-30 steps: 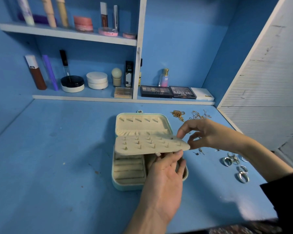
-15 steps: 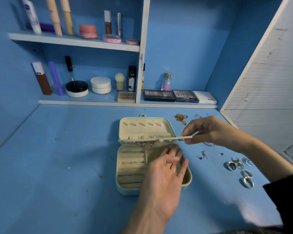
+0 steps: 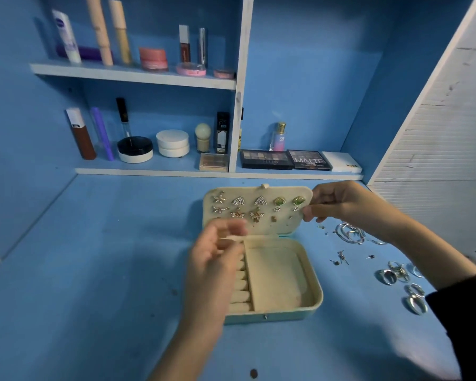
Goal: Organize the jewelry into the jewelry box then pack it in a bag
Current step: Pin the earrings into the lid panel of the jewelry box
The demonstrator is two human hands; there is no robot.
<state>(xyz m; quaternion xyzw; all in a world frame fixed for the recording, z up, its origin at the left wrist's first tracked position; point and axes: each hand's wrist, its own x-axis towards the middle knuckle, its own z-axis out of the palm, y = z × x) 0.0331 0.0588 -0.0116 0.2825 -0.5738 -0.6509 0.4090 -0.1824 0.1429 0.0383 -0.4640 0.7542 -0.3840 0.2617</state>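
The jewelry box (image 3: 280, 284) lies open at the centre of the frame on the blue table (image 3: 94, 270). Half a second ago its earring panel (image 3: 259, 210) was edge-on; now it stands upright against the lid, showing pinned earrings (image 3: 238, 201). The right hand (image 3: 338, 204) pinches the panel's right edge between thumb and fingers. The left hand (image 3: 217, 248), blurred, has risen over the box's left side, fingers loosely curled; whether it holds anything cannot be told. Rings (image 3: 396, 274) lie at lower right.
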